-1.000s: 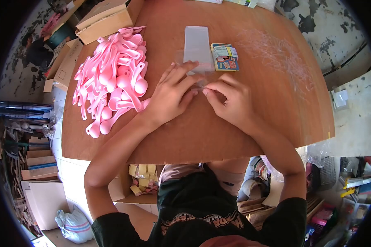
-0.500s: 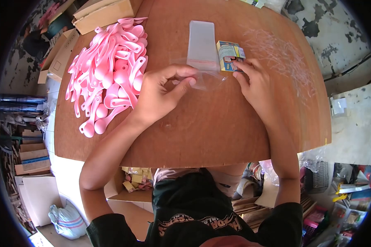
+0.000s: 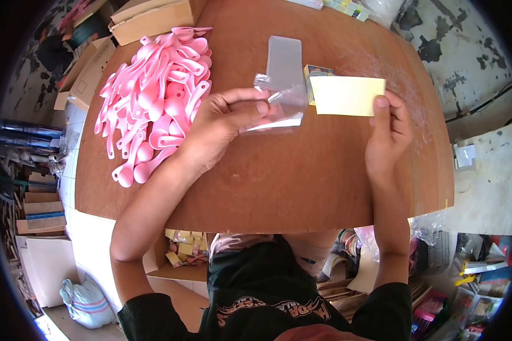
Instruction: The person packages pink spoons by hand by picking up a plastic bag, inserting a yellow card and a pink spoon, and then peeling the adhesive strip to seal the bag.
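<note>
Pinched between the thumb and fingers of my left hand (image 3: 224, 122) is a clear plastic bag (image 3: 287, 105), tilted over the table. My right hand (image 3: 389, 122) grips a pale yellow card (image 3: 347, 96) by its right end, with the plain side toward me. Behind the card, a stack of printed cards (image 3: 318, 70) is partly hidden. A stack of clear plastic bags (image 3: 284, 54) lies flat beyond my left fingers. Left of my left hand is a large heap of pink plastic spoons (image 3: 159, 96).
The brown wooden table (image 3: 279, 182) carries thin clear plastic strips (image 3: 404, 85) on its right side. A cardboard box (image 3: 153, 20) stands at the back left. Below the table edge, an open box (image 3: 185, 250) holds small yellowish packs.
My right hand has lifted a card off the printed stack and moved right, with its plain yellow side showing. The bag in my left hand now shows more fully.
</note>
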{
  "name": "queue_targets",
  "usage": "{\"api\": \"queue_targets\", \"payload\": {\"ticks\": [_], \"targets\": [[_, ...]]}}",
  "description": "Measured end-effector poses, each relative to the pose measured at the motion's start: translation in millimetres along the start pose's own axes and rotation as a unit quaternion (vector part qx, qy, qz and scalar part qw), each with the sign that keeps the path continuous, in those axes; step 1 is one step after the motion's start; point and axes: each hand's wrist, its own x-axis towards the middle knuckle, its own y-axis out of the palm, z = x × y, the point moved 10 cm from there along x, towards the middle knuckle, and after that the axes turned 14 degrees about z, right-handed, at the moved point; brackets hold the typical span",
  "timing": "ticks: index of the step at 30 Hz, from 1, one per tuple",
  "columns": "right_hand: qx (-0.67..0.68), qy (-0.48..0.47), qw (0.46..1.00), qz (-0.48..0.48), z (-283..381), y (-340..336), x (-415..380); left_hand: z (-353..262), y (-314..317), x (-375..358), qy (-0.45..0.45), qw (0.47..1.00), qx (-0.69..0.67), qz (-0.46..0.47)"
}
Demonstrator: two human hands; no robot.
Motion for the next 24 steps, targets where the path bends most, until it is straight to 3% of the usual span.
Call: {"api": "queue_targets", "payload": {"ticks": [2, 5, 13, 16, 19, 22, 24], "targets": [[0.147, 0.062, 0.987, -0.02, -8.6, -1.9, -3.3, 9.4, 1.0, -1.6, -0.05, 0.998, 0.039, 0.002], [0.193, 0.097, 0.976, 0.009, -14.3, 8.0, -7.4, 14.9, 6.9, -2.4, -0.107, 0.985, 0.136, 0.024], [0.145, 0.186, 0.961, 0.145, -28.8, 43.0, -10.7, 11.3, 15.3, -0.5, -0.063, 0.973, 0.214, 0.054], [0.127, 0.242, 0.935, 0.225, -32.5, 59.0, -18.0, 7.9, 13.9, -1.7, -0.071, 0.973, 0.215, 0.042], [0.14, 0.229, 0.924, 0.272, -28.8, 74.4, -24.6, 9.7, 23.6, -3.2, -0.104, 0.962, 0.244, 0.067], [0.166, 0.217, 0.926, 0.261, -24.9, 78.1, -27.9, 9.0, 29.4, -4.0, -0.111, 0.955, 0.262, 0.08], [0.168, 0.202, 0.933, 0.246, -22.1, 74.2, -25.4, -1.3, 37.4, -4.8, -0.056, 0.959, 0.25, 0.119]]}}
